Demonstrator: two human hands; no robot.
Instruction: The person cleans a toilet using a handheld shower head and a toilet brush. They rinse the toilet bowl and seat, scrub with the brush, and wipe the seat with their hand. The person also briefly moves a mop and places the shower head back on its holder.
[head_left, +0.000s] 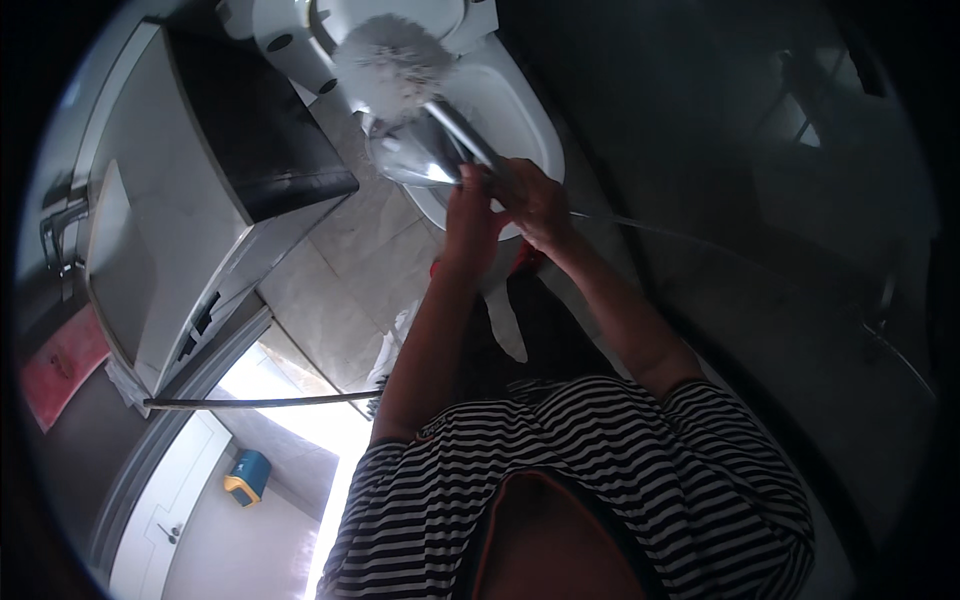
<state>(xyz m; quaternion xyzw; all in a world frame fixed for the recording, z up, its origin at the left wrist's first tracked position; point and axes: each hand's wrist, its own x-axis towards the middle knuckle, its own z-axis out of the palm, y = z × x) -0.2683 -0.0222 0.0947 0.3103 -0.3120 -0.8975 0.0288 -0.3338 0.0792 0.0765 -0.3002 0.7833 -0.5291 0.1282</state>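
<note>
My right hand (536, 202) grips the silver handle (469, 131) of a toilet brush. Its round white bristle head (394, 60) points away from me, above the back part of a white toilet (551, 142). Close beside it, my left hand (472, 225) has its fingers closed on a shiny silvery object (412, 157), perhaps a metal brush holder. Blur and glare leave its exact shape unclear. The two hands meet over the toilet's front rim, and the lower end of the brush handle is hidden in them.
On the left stands a washbasin cabinet (157, 187) with a dark side and a tap (64, 232). A wooden pole (262, 403) reaches towards my left arm. Glass panelling (750, 187) runs along the right. Past the doorway is a blue and yellow bin (249, 478).
</note>
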